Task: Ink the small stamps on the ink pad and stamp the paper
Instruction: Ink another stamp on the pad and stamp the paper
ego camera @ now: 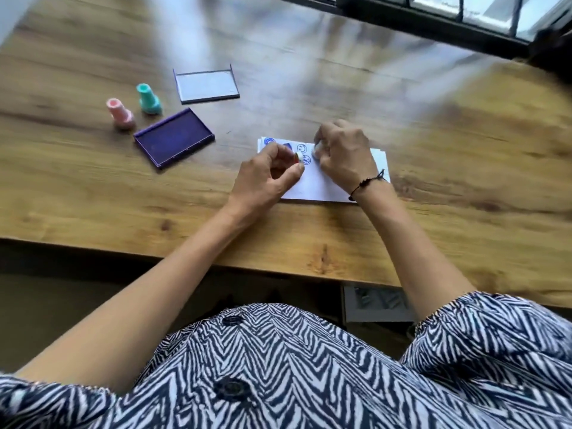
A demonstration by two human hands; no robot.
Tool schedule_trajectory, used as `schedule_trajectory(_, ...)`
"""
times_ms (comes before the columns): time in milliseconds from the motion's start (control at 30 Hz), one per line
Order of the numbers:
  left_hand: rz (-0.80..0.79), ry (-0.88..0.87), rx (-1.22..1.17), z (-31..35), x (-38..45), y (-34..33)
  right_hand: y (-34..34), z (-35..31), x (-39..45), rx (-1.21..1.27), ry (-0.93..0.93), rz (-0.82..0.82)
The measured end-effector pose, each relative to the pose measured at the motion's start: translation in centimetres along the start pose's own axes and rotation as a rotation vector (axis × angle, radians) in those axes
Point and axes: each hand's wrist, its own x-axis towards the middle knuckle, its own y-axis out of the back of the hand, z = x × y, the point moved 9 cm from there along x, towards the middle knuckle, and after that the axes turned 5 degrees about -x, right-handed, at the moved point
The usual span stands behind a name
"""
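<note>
Paper: white paper, a small flat stack of rectangular sheets, lies on the counter under both hands; blue round stamp marks, some of them smiling faces, sit along its far-left part, just beyond the left grip.
Left grip: left hand pinches a small stamp, pale with a reddish ring, between thumb and fingertips, tilted on its side just above the sheet.
Right grip: right hand is curled closed around a small whitish stamp, only its end showing; whether its face touches the paper cannot be told. A dark cord bracelet circles that wrist.
Ink pad: violet ink pad, a shallow rectangular plastic tray with a dark, matte inked face, lies open well to the left of the left grip.
Lid: clear lid with violet edges lies apart, beyond the pad.
Spare stamps: pink stamp and teal stamp, waisted plastic pegs, stand upright left of the pad, far from both grips.
Counter: wood-grain counter, brown and knotted, smooth enough to carry pale streaks of glare.
Room: dark-framed window runs past the far-right edge.
Clothing: zigzag black-and-white blouse with dark buttons fills the near edge.
</note>
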Motion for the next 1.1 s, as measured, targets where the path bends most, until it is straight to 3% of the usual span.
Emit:
schedule_trajectory(333, -0.017, 0.039, -0.076, -0.1, -0.1, 0.0, -0.8, -0.9, 0.5, -0.143, 0.037, -0.070)
schedule_trajectory(967, -0.023, -0.004, -0.061, 0.3, -0.3, -0.1, -0.6, -0.6, 0.4, -0.121, -0.011, -0.079)
schedule_trajectory(1100, -0.021, -0.040, -0.012, 0.5, -0.4, -0.1, 1.8, 0.6, 0.0, 0.097, -0.091, -0.041)
